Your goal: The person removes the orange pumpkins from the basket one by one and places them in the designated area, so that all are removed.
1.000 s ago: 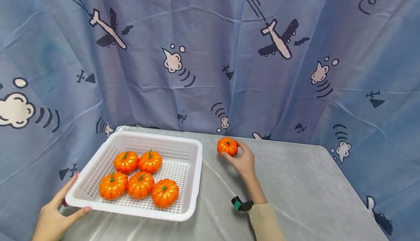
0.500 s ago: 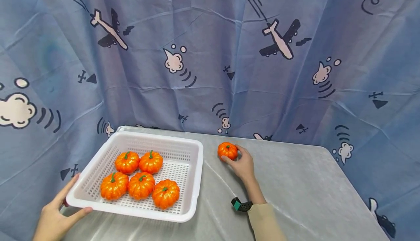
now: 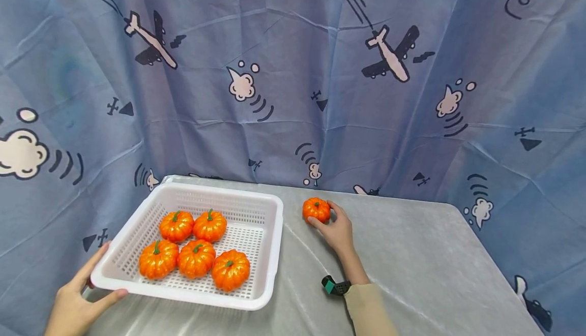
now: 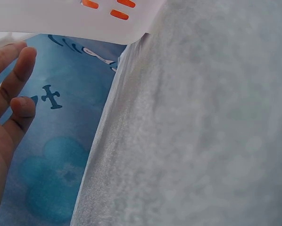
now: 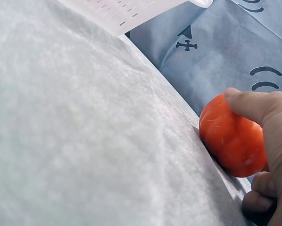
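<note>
Several small orange toy pumpkins with green stems, one of them a pumpkin (image 3: 231, 270) at the front right, lie in a white plastic basket (image 3: 274, 244). At the basket's near left corner is my left hand (image 3: 75, 295), holding it with thumb on the front rim and index finger along the left side. The left wrist view shows that hand's other fingers (image 4: 22, 106) bent below the basket wall. Right of the basket, my right hand (image 3: 338, 228) holds another orange pumpkin (image 3: 316, 210) between thumb and fingers. The right wrist view shows this pumpkin (image 5: 230, 141) touching the grey tabletop.
A grey cloth-covered table (image 3: 412, 265) stretches right and forward of the basket. Behind it hangs a blue curtain (image 3: 284, 122) printed with planes and clouds. A black and green band piece (image 3: 335, 286) sits at my right wrist.
My right hand and its pumpkin have come slightly down and nearer, then stayed almost still. The left hand and the basket have kept their places.
</note>
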The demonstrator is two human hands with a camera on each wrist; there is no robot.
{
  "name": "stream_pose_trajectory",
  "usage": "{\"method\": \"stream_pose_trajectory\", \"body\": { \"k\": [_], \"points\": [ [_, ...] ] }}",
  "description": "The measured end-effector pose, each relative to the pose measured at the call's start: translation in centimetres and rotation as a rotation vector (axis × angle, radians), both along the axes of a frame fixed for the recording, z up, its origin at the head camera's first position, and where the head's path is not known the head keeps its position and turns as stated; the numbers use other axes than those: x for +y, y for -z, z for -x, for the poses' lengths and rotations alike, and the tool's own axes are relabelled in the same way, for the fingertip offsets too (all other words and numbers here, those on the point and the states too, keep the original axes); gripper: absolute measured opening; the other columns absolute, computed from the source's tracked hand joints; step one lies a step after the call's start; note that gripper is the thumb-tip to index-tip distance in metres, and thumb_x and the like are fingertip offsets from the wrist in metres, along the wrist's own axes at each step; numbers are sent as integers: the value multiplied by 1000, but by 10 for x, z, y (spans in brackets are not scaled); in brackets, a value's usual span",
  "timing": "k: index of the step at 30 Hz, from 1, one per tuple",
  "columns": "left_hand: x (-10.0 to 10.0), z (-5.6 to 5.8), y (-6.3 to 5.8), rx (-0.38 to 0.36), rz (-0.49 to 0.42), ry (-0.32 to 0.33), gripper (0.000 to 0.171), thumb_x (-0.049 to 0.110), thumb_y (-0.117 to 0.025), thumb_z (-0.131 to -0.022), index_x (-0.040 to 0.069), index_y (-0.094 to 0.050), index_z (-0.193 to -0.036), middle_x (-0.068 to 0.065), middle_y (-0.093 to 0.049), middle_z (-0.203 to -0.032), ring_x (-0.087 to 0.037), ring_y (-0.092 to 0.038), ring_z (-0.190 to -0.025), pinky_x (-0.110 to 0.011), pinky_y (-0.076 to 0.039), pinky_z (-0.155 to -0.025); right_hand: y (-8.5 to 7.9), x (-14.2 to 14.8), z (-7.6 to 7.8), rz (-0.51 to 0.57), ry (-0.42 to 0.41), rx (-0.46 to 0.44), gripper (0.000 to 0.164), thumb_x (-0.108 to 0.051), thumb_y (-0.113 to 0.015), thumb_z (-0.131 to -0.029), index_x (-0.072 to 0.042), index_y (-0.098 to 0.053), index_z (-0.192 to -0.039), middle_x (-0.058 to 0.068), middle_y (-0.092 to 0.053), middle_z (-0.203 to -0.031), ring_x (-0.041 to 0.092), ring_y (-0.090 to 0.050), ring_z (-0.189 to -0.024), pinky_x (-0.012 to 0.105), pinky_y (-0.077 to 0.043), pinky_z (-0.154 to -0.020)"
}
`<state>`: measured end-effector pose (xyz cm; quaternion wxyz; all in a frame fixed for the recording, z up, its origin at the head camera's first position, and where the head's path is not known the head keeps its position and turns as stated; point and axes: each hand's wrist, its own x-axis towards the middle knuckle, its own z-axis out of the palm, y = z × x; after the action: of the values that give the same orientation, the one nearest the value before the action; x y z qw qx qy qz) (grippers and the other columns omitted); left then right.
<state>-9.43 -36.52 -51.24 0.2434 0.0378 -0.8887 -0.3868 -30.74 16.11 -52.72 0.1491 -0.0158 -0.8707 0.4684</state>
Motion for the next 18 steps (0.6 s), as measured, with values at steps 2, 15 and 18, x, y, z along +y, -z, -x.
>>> {"method": "stream_pose_trajectory", "body": {
  "k": [2, 15, 18],
  "points": [
    [0, 0, 0, 12, -1, 5, 112, 14, -99, -72, 29, -39, -166, 54, -32, -131, 27, -33, -110, 4, -21, -92, -1, 0, 0, 7, -1, -6, 84, -34, -92, -83, 1, -56, -150, 24, -57, -150, 44, -49, -144, 63, -39, -117],
    [0, 0, -1, 25, 1, 11, 112, 14, -100, -70, 26, -42, -165, 55, -34, -126, 24, -36, -106, 1, -23, -85, -12, 1, -3, 70, 31, 31, 82, -30, -93, -83, -2, -56, -151, 21, -55, -154, 42, -46, -147, 61, -37, -119],
    [0, 1, -2, 34, 4, 14, 112, 13, -101, -69, 25, -43, -164, 55, -35, -126, 24, -37, -104, 0, -24, -84, -19, 2, -6, 87, 36, 58, 81, -31, -92, -84, -4, -56, -151, 20, -54, -155, 42, -57, -134, 56, -49, -109]
  ]
}}
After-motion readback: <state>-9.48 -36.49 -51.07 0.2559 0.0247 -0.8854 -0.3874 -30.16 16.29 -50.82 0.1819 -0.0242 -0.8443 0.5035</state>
